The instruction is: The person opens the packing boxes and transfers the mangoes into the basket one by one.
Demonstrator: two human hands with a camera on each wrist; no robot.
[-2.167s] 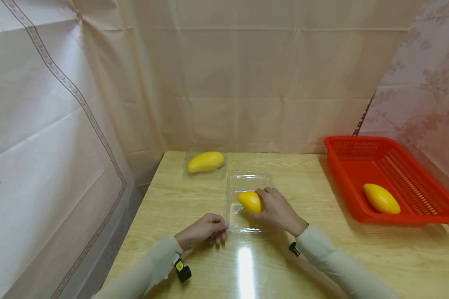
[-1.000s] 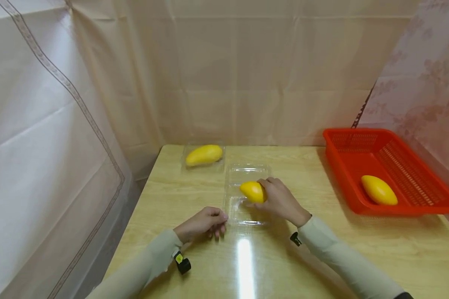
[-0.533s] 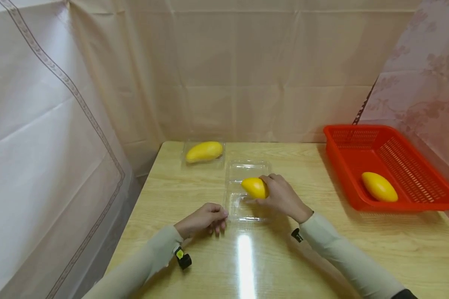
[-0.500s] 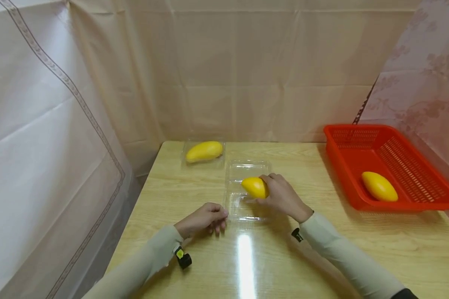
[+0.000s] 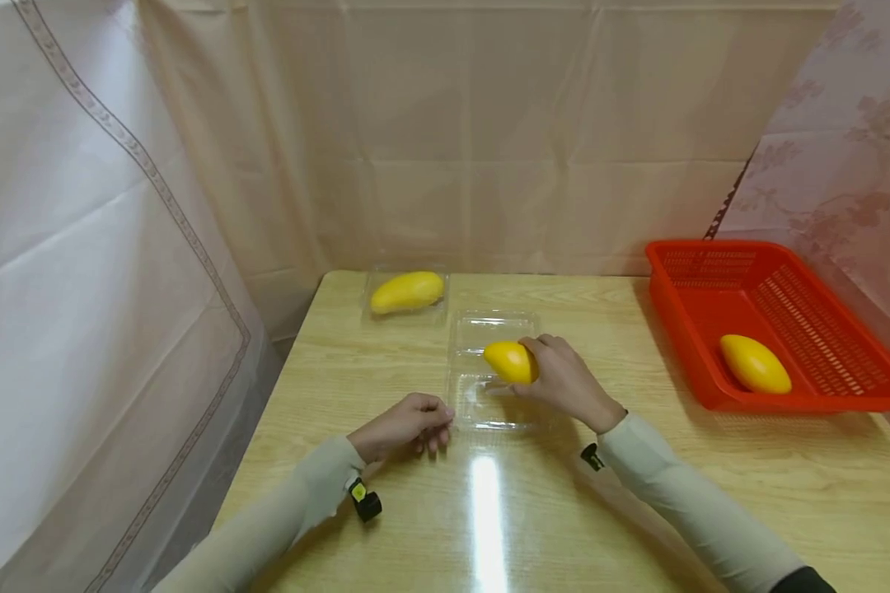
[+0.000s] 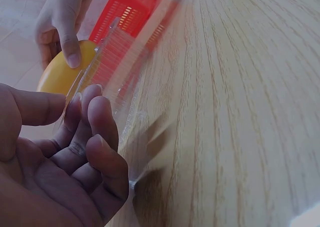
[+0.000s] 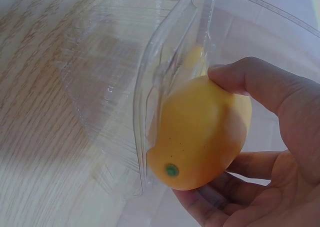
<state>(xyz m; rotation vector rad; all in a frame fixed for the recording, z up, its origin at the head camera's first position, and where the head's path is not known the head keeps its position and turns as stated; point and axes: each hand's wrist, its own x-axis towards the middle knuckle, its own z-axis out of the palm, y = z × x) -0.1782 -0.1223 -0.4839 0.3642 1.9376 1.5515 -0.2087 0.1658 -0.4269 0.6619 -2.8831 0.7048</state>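
A yellow mango [image 5: 510, 363], its green stem spot facing the right wrist camera, is held by my right hand [image 5: 566, 380], thumb on one side and fingers on the other. It is over an opened clear plastic clamshell container [image 5: 479, 414] on the table, close to its rim in the right wrist view. My left hand [image 5: 406, 426] pinches the container's near left edge between thumb and index finger, the other fingers loosely curled. At the back left, another mango [image 5: 408, 292] sits in a second clear container [image 5: 442, 316].
On the right stands a red plastic basket [image 5: 675, 350] with slotted sides, holding one mango [image 5: 755, 364]. The wood-grain table [image 5: 356, 362] ends at a beige cloth [image 5: 445, 165] behind. A pale sheet [image 5: 67, 288] hangs at the left.
My right hand has shifted the mango slightly right and away over the container. The left hand keeps its pinch. The head view has tilted a little, so the whole scene sits differently.
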